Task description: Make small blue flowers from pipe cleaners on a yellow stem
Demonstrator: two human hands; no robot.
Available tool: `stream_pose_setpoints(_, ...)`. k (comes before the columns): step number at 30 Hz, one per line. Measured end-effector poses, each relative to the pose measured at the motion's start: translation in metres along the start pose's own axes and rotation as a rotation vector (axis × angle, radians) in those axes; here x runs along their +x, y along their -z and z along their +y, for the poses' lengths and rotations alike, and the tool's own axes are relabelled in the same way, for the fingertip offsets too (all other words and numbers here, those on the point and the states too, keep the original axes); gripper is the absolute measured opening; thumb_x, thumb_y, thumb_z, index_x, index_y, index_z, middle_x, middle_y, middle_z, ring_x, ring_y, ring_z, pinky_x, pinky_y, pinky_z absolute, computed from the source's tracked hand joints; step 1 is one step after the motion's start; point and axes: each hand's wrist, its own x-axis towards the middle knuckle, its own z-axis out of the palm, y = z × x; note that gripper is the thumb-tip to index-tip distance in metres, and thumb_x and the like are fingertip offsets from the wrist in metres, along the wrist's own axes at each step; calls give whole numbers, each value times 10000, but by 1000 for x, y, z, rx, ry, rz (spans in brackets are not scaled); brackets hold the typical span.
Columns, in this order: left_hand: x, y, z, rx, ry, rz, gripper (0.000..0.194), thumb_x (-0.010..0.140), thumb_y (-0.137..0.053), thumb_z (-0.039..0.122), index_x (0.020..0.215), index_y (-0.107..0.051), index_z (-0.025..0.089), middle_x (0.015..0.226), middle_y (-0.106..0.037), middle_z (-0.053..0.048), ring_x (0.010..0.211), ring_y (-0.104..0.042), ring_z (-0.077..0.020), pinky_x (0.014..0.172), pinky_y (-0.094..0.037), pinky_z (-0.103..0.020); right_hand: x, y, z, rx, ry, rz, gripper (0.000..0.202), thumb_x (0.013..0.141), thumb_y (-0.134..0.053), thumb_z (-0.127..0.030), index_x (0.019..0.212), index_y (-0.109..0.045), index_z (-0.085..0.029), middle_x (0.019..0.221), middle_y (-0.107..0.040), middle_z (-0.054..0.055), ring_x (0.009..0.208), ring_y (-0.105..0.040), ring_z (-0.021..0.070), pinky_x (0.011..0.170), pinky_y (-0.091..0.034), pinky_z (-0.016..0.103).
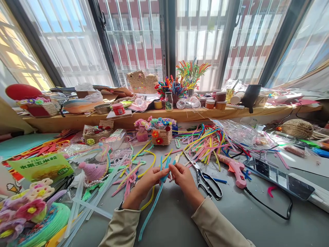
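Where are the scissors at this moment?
In the head view, the scissors lie on the grey table, just right of the right hand and left of the pink glue gun.

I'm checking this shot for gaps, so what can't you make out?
In the head view:
Blue strands: gripped part hidden by the left hand and right hand.
Lilac flowers: cut off by the left edge.
Glass jar: label print too small to read.

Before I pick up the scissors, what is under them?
Partly under the scissors lies a blue stick, on the grey table; whatever else they cover cannot be seen.
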Motion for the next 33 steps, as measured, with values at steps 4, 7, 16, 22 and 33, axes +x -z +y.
stream_pose_setpoints(4, -1, -3, -1, 12, 70, -80, 277, 627, -567, 397, 692, -632, 136, 651, -589, -26, 576, -472, -102, 548, -341, -208, 3, 2, 1, 130, -43, 88, 304, 647, -542, -435, 559, -439, -162, 414, -301, -91, 351, -194, 25, 353, -126, 194)
stream_pose_setpoints(7, 0, -3, -2, 19, 93, -131, 318, 623, -569, 405, 753, -636, 123, 624, -589, -26, 564, -490, -105, 572, -362, -221, 4, 4, 1, 235, -77, 145, 339, 630, -560, -431, 509, -392, -161, 406, -284, -94, 349, -181, 18, 354, -104, 189)
stream_pose_setpoints(16, -1, 0, -2, 58, 50, -218, 351, 649, -533, 426, 690, -637, 93, 488, -529, 8, 454, -435, -75, 500, -333, -206, 2, 1, -2, 381, -125, 53, 303, 624, -578, -433, 660, -534, -135, 392, -324, -92, 337, -226, 9, 345, -136, 167)
stream_pose_setpoints(22, -2, -1, 0, -14, 15, -247, 402, 681, -481, 459, 698, -640, 90, 502, -544, -10, 485, -465, -92, 540, -360, -225, 1, 2, -3, 521, -167, 86, 210, 600, -637, -314, 617, -518, -142, 416, -396, -83, 346, -289, 4, 338, -207, 138)
stream_pose_setpoints(33, -1, -1, 1, -114, -136, -58, 392, 654, -584, 305, 1026, -549, 187, 1001, -585, -66, 880, -519, -198, 752, -395, -313, 0, 6, -8, 730, -209, 49, 169, 588, -657, -229, 732, -597, -165, 610, -595, -18, 521, -513, 42, 480, -398, 132)
